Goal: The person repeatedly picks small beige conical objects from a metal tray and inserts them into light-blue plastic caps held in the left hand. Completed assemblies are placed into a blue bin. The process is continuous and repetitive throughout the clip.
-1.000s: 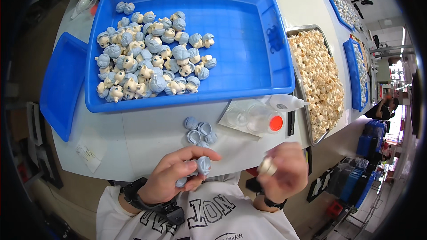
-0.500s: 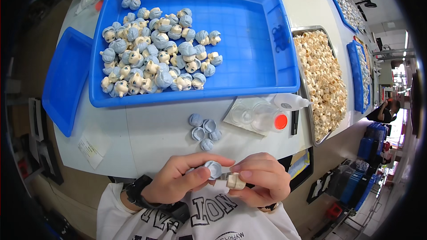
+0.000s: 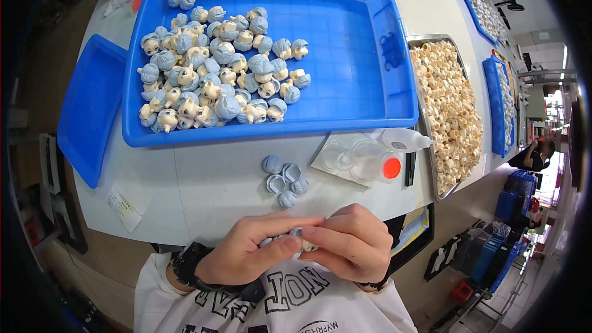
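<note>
Black lettering [image 3: 298,293] marks the shirt [image 3: 364,309] — hands [image 3: 246,250] [image 3: 356,243] hold, seemingly, doll parts [image 3: 308,247].

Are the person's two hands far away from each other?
No, the left hand, holding a small blue piece, is right up close to the right hand, which holds a cream piece.

On white table [image 3: 209,179]: pale-blue shells [image 3: 300,186], blue tub [image 3: 333,61] at their twelve o'clock, metal tray [image 3: 424,114] at two, paper slip [image 3: 124,208] at nine.
</note>
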### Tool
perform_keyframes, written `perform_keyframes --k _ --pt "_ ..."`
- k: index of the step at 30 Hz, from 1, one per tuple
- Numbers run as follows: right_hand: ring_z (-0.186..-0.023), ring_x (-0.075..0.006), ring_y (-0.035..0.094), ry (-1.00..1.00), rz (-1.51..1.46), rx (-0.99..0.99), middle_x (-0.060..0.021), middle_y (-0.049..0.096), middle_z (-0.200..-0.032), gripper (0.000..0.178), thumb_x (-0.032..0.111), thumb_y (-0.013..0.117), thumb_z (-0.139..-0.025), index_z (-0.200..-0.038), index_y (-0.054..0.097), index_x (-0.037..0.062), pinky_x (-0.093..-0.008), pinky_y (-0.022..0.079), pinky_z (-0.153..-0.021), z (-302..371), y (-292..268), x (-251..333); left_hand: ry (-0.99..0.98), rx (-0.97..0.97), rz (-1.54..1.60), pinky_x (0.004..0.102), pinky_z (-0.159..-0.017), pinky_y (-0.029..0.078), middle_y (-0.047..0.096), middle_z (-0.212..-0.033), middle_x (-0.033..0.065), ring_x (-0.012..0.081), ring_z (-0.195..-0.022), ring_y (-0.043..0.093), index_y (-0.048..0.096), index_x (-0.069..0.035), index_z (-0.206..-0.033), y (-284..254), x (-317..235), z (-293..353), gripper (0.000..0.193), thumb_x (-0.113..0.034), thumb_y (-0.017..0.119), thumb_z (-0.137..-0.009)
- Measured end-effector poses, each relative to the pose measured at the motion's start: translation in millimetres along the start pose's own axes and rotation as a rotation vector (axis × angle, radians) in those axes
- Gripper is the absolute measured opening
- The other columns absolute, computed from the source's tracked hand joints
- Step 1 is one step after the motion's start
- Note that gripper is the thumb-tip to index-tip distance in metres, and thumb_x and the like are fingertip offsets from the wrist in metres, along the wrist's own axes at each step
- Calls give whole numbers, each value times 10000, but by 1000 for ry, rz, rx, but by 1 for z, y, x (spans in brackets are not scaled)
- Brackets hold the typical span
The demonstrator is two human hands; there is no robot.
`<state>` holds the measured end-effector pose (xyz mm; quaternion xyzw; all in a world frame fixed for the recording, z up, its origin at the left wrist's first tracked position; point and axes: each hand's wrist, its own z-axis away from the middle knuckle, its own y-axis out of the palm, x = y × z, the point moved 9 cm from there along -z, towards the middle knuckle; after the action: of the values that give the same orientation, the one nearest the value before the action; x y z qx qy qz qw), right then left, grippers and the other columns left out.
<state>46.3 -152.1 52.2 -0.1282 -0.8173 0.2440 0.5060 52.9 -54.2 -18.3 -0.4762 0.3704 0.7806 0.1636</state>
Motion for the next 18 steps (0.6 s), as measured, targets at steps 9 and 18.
perform_keyframes --k 9,18 --pt "-748 -232 539 -49 234 -115 -63 573 -876 419 273 739 -621 -952 648 34 -298 410 -581 -5 11 9 -236 55 256 201 -501 316 480 -664 -22 27 -544 363 548 -8 -828 3 20 5 456 -387 335 -965" --pt "-640 -232 528 -21 171 -109 -80 570 -777 365 289 729 -616 -815 629 -1 -303 402 -561 0 9 3 -219 169 233 202 -560 330 474 -719 -10 50 -633 406 518 -7 -956 13 14 3 425 -414 401 -938"
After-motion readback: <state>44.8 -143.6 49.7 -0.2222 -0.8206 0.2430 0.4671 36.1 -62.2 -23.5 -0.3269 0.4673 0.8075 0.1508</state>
